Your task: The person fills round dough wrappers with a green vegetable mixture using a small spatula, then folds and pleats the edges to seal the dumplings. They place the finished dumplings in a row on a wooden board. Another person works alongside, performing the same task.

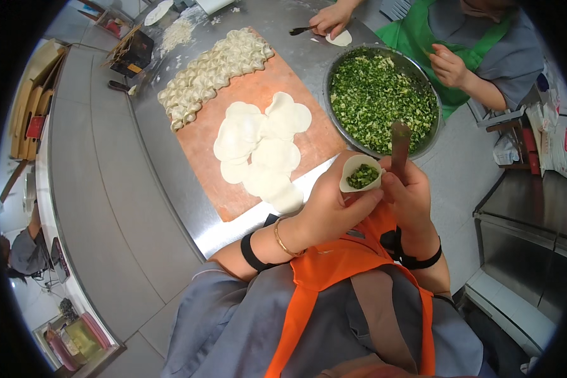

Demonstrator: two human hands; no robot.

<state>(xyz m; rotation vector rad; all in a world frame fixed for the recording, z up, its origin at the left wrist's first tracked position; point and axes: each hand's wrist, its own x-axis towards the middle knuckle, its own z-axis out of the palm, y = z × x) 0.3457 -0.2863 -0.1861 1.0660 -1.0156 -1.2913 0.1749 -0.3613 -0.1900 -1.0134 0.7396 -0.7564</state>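
My left hand (pixel 330 203) cups a round dough wrapper (pixel 373 185) with chopped green filling (pixel 362 176) in its middle. Against the wrapper's right edge are the fingers of my right hand (pixel 408 193), which also holds a flat spatula-like tool (pixel 399 146) pointing up. Beyond my hands stands a large metal bowl (pixel 328 101) of chopped greens with pale bits (pixel 382 94). Flat dough wrappers (pixel 274 156) lie overlapping on an orange-brown board (pixel 203 165). Rows of folded dumplings (pixel 217 71) cover the board's far edge.
Across the metal table (pixel 156 118), a co-worker's hand (pixel 333 20) touches a wrapper (pixel 340 38) beside a dark-handled tool (pixel 301 30); the other hand (pixel 446 66) is raised. A black container (pixel 132 53) with sticks, a short tool (pixel 119 86) and scattered flour (pixel 177 35) are at the far left.
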